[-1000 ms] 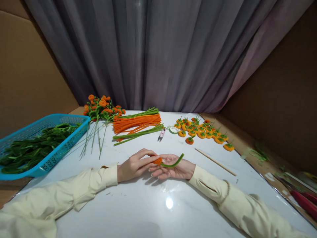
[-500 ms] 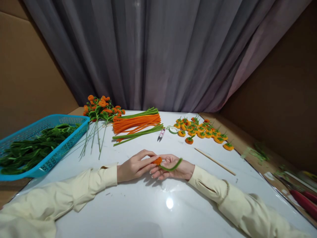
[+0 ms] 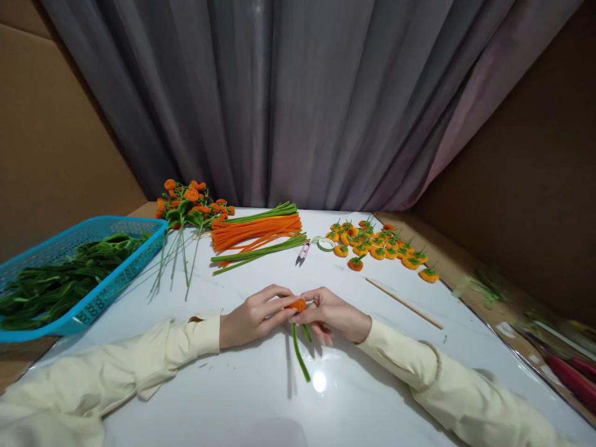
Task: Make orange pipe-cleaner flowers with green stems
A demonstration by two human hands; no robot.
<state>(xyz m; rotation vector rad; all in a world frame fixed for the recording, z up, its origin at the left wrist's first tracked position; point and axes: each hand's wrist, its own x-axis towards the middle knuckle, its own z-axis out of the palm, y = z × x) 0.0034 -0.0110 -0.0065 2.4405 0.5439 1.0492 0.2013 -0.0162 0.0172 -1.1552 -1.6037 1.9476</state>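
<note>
Between my two hands, above the middle of the table, is a small orange pipe-cleaner flower (image 3: 297, 305). My left hand (image 3: 263, 313) pinches it from the left with thumb and fingers. On the other side my right hand (image 3: 338, 315) is closed at its edge, thumb and forefinger touching the flower. A green pipe cleaner (image 3: 300, 357) hangs down below the flower, and a second, shorter green end shows beside my right fingers. Where the green joins the orange is hidden by my fingers.
A blue basket (image 3: 125, 267) of green leaves stands left. Behind lie finished orange flowers (image 3: 190, 195), orange pipe cleaners (image 3: 256, 231), green ones (image 3: 261, 250), small pink snips (image 3: 303, 253) and green tape (image 3: 326, 244). Several flower heads (image 3: 377, 253), a wooden stick (image 3: 404, 303) and red-handled pliers (image 3: 570, 379) are right.
My right hand has turned from palm up to knuckles up and now pinches the flower's edge. The green pipe cleaner, which curved rightward over the palm, now hangs downward. My left hand has barely moved.
</note>
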